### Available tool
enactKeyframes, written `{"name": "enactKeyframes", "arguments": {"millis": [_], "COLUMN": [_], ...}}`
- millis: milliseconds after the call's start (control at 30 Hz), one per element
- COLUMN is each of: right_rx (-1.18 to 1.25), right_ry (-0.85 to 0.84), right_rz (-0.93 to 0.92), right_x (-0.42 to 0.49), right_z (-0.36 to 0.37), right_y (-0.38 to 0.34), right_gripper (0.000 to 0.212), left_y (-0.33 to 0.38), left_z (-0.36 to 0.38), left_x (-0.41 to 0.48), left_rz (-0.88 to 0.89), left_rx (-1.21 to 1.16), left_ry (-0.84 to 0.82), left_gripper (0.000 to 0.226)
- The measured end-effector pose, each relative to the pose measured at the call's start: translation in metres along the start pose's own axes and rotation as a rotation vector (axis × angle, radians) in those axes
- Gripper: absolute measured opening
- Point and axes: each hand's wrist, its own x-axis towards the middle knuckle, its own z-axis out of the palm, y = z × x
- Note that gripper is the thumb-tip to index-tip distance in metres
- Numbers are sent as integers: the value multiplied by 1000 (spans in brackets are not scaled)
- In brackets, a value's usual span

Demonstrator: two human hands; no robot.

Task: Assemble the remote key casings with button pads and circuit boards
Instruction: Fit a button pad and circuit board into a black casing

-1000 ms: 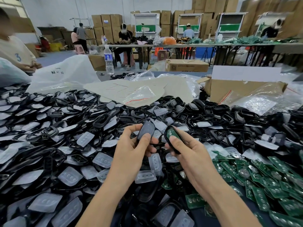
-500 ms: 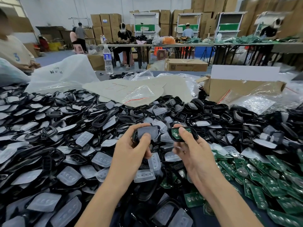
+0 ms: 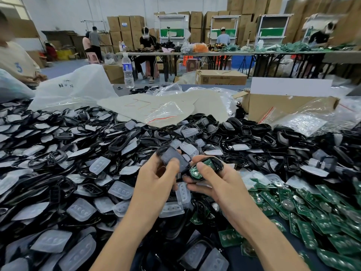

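Left grip (image 3: 156, 178) clenched on black casing half (image 3: 172, 158). Right grip (image 3: 220, 180) pinches casing half with green circuit board (image 3: 205, 167). Halves touch at one end. Beyond: white bag (image 3: 66, 85), scrawl illegible; shirt (image 3: 18, 68) reads "3".

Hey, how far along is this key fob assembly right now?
Done: a green circuit board sits in the casing half that the right hand grips. In hand: the left hand holds a black cover against it, not yet closed. Left: heaps of loose casings, button pads and spare boards.
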Motion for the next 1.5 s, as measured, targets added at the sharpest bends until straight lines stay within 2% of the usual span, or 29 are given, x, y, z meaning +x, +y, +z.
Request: {"name": "enactKeyframes", "arguments": {"millis": [133, 233, 367, 500, 633, 767, 1033, 1300, 1433, 1500], "right_rx": [-38, -69, -142, -121, -216, -305, -450, -476, -438, -432], "right_ry": [-27, 16, 46, 42, 18, 13, 30, -45, -109, -104], "right_rz": [-5, -30, -46, 28, 47, 61, 9, -29, -21, -27], "right_x": [0, 1, 2, 3, 1, -1, 0, 0, -2, -3], "right_z": [2, -1, -5, -1, -2, -4, -4, -4, -2, -1], "right_y": [3, 3, 4, 3, 4, 2, 6, 8, 7, 8], "right_gripper": [19, 29, 13, 22, 26, 16, 13, 10, 38, 40], "left_y": [-2, -3, -5, -12, -17, -18, -20, -15, -12, -11], "left_z": [1, 0, 0, 2, 0, 0, -1, 2, 2, 3], "left_x": [0, 1, 0, 0, 0, 0, -1, -4, -6, -8], "left_rz": [18, 66, 134, 120, 160, 171, 190, 224, 238, 266], "left_rx": [37, 113, 235, 344, 401, 427, 477, 607, 653, 694], "left_ry": [19, 29, -26, -66, -77, -77, -91, -100, -72, -83], "left_gripper": [16, 16, 13, 43, 50, 52, 46, 49, 50, 51]}}
